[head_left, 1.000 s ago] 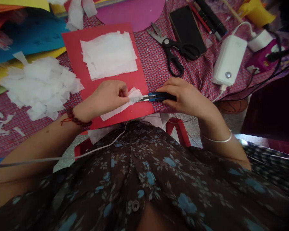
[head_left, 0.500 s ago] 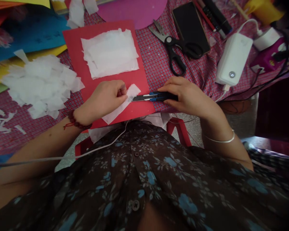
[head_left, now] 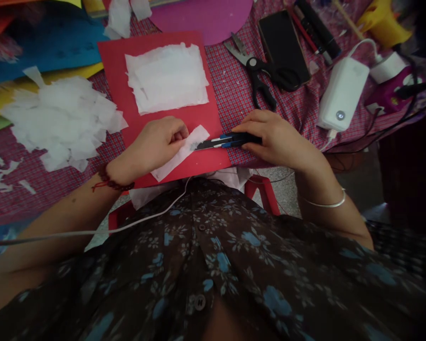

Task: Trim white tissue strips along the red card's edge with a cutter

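Head view is showing the left hand [head_left: 156, 142] pinching one end of a white paper strip [head_left: 170, 163] between thumb and fingers. The strip is lying on a red card [head_left: 117, 85] at the near edge of the counter [head_left: 230, 94]. The right hand [head_left: 275, 139] is wrapping around a utility knife [head_left: 230, 140], with the blade tip touching the strip just beside the left fingertips. Judged risk: a blade slipping toward the pinch could be cutting a finger, and thin paper could be tearing if dragged
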Motion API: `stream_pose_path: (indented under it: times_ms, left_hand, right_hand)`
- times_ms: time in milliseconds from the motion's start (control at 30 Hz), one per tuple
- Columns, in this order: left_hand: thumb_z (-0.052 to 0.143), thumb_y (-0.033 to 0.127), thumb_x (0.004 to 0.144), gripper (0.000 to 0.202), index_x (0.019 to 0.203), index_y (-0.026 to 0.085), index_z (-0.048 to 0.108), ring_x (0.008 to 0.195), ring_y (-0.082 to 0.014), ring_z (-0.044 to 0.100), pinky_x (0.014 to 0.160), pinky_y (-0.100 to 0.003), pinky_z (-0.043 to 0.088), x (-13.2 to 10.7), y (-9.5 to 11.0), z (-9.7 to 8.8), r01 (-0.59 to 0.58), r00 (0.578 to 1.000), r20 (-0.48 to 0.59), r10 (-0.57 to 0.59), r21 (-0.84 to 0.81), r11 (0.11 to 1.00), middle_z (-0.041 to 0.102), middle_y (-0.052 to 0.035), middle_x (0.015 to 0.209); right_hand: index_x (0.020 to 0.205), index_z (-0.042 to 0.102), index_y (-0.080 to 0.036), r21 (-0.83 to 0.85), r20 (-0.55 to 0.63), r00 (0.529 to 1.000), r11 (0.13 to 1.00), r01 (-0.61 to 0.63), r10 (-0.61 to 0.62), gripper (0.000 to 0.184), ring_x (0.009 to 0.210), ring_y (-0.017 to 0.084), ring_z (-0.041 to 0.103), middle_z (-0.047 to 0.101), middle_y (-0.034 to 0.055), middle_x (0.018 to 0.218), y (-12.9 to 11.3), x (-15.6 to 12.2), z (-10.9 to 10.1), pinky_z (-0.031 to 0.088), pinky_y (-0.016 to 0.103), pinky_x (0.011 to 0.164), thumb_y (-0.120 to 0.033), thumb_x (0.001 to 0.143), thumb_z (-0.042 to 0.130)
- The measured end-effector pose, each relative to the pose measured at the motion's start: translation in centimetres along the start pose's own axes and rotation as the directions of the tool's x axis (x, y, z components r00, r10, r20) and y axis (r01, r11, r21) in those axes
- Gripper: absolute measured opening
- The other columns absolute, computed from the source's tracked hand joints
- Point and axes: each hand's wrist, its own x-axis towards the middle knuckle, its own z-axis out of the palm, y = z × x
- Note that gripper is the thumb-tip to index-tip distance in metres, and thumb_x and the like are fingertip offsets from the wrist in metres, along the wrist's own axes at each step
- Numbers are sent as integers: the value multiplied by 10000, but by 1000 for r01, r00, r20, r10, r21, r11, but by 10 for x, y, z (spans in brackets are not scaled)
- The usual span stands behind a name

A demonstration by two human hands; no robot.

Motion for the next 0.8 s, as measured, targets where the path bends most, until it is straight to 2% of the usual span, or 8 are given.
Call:
stream_pose_path:
  times_ms: [167, 400, 633, 800]
  left_hand:
    - [468, 149, 946, 302, 1173, 160, 668, 919, -170, 645, 839, -299, 510, -6, 8, -5, 0, 998, 57, -1, 18, 1000, 727, -62, 1145]
    - [500, 136, 916, 286, 1149, 178, 660, 880, -189, 643, 803, -326, 504, -4, 1, 0, -29, 999, 34, 28, 39, 999, 728, -78, 1124]
    - [498, 145, 960, 297, 1217, 138, 646, 902, -161, 632, 821, -292, 511, -2, 3, -10, 3, 991, 136, 4, -51, 999, 720, -64, 1121]
    - [530, 129, 915, 324, 1212, 141, 660, 869, -158, 633, 778, -278, 509, 4, -3, -11, 23, 986, 167, -13, -59, 998, 724, -64, 1115]
  right_hand:
    - [1317, 749, -308, -33, 0, 1000, 999, 15, -15, 386, 1155, 353, 683, 745, 104, 1214, 4, 3, 0, 549, 546, 1018, -237, 962, 615]
    - [1334, 733, -344, -34, 24, 998, 998, 53, -52, 404, 1194, 357, 683, 751, 86, 1241, 4, 14, 0, 549, 571, 1048, -224, 963, 628]
    - [1323, 741, -338, -62, 14, 999, 997, 49, -49, 399, 1201, 352, 682, 740, 91, 1235, 12, 19, -3, 549, 569, 1065, -219, 955, 642]
    - [1315, 746, -309, -42, 9, 995, 994, 101, -101, 403, 1192, 331, 692, 750, 87, 1231, 12, 24, 2, 560, 548, 1055, -193, 943, 644]
